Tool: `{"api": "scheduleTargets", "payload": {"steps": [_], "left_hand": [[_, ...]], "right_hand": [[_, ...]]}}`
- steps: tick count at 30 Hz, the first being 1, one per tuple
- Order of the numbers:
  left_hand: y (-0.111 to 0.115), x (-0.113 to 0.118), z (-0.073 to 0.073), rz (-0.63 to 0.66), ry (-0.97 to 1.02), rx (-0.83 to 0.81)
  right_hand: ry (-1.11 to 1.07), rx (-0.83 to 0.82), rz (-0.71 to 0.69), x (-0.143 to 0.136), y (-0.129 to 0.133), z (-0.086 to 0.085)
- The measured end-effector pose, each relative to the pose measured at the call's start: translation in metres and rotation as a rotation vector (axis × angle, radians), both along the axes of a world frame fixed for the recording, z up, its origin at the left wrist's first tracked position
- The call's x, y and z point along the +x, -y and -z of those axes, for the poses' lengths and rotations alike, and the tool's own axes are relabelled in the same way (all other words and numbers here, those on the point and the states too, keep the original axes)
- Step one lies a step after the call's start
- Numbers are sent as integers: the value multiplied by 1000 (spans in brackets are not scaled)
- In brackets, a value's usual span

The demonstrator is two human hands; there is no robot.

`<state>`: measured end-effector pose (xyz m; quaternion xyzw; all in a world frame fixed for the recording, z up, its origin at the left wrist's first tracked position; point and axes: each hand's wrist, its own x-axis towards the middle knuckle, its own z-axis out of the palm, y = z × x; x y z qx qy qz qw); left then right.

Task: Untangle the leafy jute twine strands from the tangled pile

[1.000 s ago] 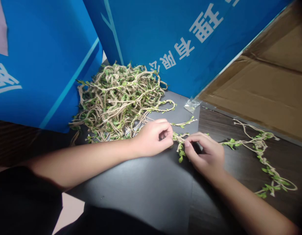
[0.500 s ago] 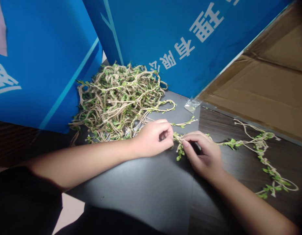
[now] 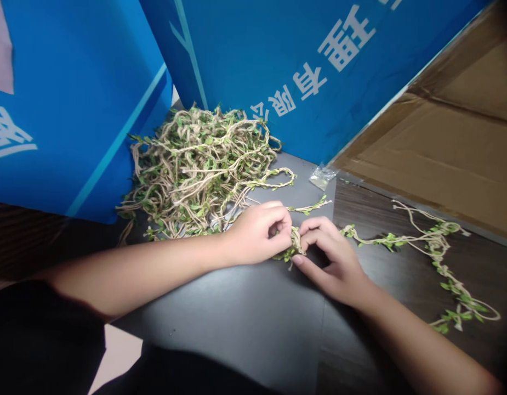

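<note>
My left hand [image 3: 261, 231] is closed in a pinch on a leafy twine garland [image 3: 295, 241], a beige cord with small green leaves. From the right, my right hand [image 3: 333, 258] has its thumb and fingertips curled round the garland's bunched end, close to the left fingers. Part of the held piece is hidden behind the hands. Just beyond my left hand lies a large tangled heap of similar leafy twine [image 3: 204, 164]. To the right of my right hand, another stretch of leafy twine [image 3: 438, 247] trails across the dark wood surface.
Blue panels with white lettering [image 3: 253, 60] stand behind the heap. At the right leans a brown cardboard sheet [image 3: 454, 142]. A small clear plastic packet [image 3: 323, 176] lies near the corner. Under my hands is a grey mat [image 3: 237, 312].
My right hand has shifted slightly left, nearer my left hand. The garland end between them is now more bunched up, and the leafy tip that hung below has moved left. My left hand stays put.
</note>
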<state>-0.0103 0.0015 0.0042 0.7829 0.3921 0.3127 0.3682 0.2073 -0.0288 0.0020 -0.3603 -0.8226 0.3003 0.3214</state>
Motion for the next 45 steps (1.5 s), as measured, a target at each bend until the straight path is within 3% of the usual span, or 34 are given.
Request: {"api": "scheduleTargets", "payload": {"steps": [5,13,23,36,45], "left_hand": [[0,1,2,-6,3,11],[-1,2,1,-8,-16,10],[-1,0,0,-5,7,-17],[-1,-1,-4,1,63,-31],[-1,1,3,-38,51,63]], "right_hand": [[-46,69,113,0,-1,2],[-170,115,137,6,5,-3],[-83,62,-57,2,3,0],[-50,75,16,-1,4,1],[-74,84,111,1,3,-1]]}}
